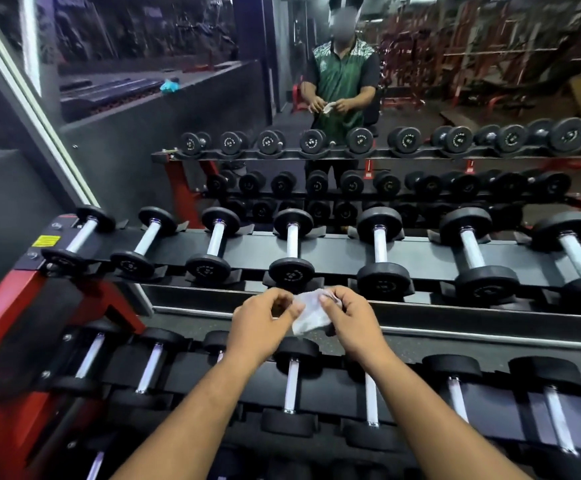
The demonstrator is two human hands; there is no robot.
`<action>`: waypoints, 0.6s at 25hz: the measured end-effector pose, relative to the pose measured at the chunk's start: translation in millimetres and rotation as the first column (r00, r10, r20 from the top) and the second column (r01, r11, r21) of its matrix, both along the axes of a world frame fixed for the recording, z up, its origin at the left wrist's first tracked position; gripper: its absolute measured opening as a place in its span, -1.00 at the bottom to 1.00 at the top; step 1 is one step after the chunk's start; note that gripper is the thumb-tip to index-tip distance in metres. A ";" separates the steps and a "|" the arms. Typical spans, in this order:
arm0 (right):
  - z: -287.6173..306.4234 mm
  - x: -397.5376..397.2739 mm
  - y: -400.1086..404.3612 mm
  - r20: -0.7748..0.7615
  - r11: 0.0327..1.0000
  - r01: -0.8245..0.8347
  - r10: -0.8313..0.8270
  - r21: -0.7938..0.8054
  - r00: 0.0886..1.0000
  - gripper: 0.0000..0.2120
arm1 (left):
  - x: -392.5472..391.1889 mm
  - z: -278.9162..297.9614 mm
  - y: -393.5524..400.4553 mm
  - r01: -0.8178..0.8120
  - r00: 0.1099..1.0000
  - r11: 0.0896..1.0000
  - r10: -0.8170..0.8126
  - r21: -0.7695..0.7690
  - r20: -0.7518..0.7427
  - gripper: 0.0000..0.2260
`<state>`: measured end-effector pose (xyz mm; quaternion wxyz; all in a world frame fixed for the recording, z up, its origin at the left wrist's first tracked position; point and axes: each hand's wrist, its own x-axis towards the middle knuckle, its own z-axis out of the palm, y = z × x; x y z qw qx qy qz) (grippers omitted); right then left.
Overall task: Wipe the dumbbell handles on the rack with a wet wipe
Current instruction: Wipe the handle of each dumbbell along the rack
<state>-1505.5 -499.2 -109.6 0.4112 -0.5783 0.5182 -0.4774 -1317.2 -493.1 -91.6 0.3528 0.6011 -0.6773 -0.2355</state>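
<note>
White wipe: I held the wet wipe (308,311) between both hands, in the air above the gap between the rack's top and middle tiers, near the front rail of the top tier. It touched no handle.
Left hand: my left hand (259,323) had its fingers (282,299) curled, thumb and fingertips pinching the wipe's left edge.
Right hand: my right hand (349,315) had its fingers curled round the wipe's right side, the cloth bunched under them.
Stage: by my reading I was at the spreading or folding of the wipe, not at wiping proper.
Top tier: seven dumbbells lay across the rack (420,308), pale handles showing; the dumbbell (292,252) just beyond my hands sat nearest the wipe.
Middle tier: a further row lay below my forearms, handles towards me.
Done: I could not tell whether any handle had been wiped; none showed a wet sheen or streak I could trust.
Left: as far as I could judge, every handle in view was yet to be done, on both tiers.
Mirror: the mirror (489,81) behind the rack repeated the rows and the person holding the wipe.
</note>
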 end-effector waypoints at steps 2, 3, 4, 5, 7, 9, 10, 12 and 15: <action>11.9 -3.5 4.7 0.001 0.997 -0.082 0.082 -0.004 0.997 -0.87 | -12.0 3.7 8.4 0.182 0.969 0.970 -0.149 0.160 -0.198 -0.89; 18.9 -5.3 8.1 -0.014 0.995 -0.102 0.102 -0.008 0.995 -0.89 | -14.5 4.8 12.0 0.232 0.961 0.957 -0.198 0.172 -0.195 -0.95; 25.7 -8.6 10.9 -0.042 0.992 -0.125 0.124 -0.021 0.991 -0.89 | -14.7 6.0 14.8 0.249 0.961 0.954 -0.221 0.168 -0.167 -0.87; 33.3 -12.7 13.5 -0.085 0.987 -0.159 0.157 -0.022 0.984 -0.86 | -12.2 7.9 16.0 0.257 0.960 0.955 -0.235 0.148 -0.149 -0.77; 46.9 -20.8 16.6 -0.214 0.971 -0.238 0.237 0.025 0.948 -0.82 | -0.2 13.7 16.7 0.259 0.960 0.961 -0.246 0.093 -0.132 -0.72; 56.2 -27.4 15.1 -0.384 0.966 -0.252 0.254 0.057 0.888 -0.83 | 14.9 21.3 14.1 0.279 0.956 0.959 -0.273 0.042 -0.110 -0.76; 59.8 -25.4 15.4 -0.455 0.977 -0.214 0.200 0.021 0.868 -0.86 | 22.5 24.4 12.9 0.293 0.951 0.956 -0.289 0.028 -0.113 -0.77; 65.7 -10.3 22.7 -0.346 0.989 -0.148 0.139 0.001 0.928 -0.93 | 29.8 27.9 15.2 0.316 0.933 0.948 -0.302 0.041 -0.194 -0.76; 63.8 24.5 38.2 0.105 0.968 -0.178 0.161 0.179 0.981 -0.72 | 32.8 29.3 20.1 0.275 0.857 0.956 -0.196 0.102 -0.477 -0.77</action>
